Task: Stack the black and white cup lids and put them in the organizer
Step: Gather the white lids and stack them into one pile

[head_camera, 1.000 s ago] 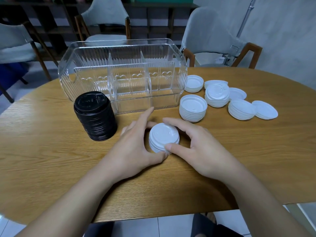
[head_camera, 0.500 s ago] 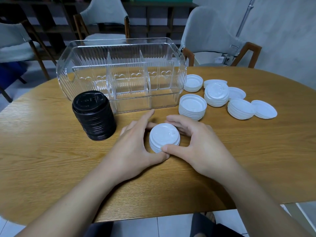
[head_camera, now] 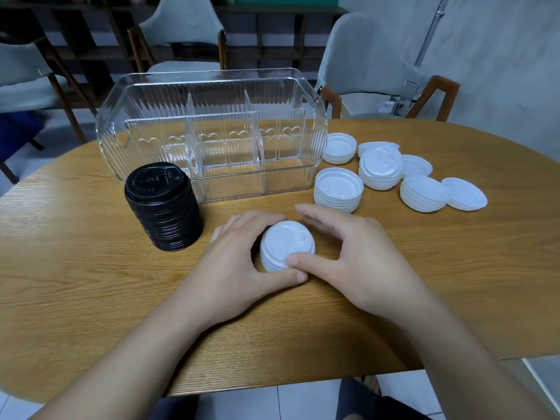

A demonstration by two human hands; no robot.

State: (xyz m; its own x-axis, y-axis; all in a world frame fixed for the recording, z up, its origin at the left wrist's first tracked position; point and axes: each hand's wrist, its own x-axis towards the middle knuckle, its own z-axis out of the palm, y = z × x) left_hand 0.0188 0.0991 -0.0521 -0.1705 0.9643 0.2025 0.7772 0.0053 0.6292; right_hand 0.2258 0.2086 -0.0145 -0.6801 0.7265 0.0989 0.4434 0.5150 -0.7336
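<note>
Two hands cup one short stack of white lids [head_camera: 287,246] at the table [head_camera: 75,283] centre: left hand [head_camera: 239,265] curls round its 9 o'clock side, thumb under the near edge; right hand [head_camera: 357,262] curls round the 3 o'clock side, thumb on the rim. Grip: both grasping the stack. Black lid stack [head_camera: 163,206] stands at 10 o'clock. Clear organizer [head_camera: 212,131] sits at 12 o'clock, compartments holding no lids. Loose white lids [head_camera: 381,172] lie at 2 o'clock.
</note>
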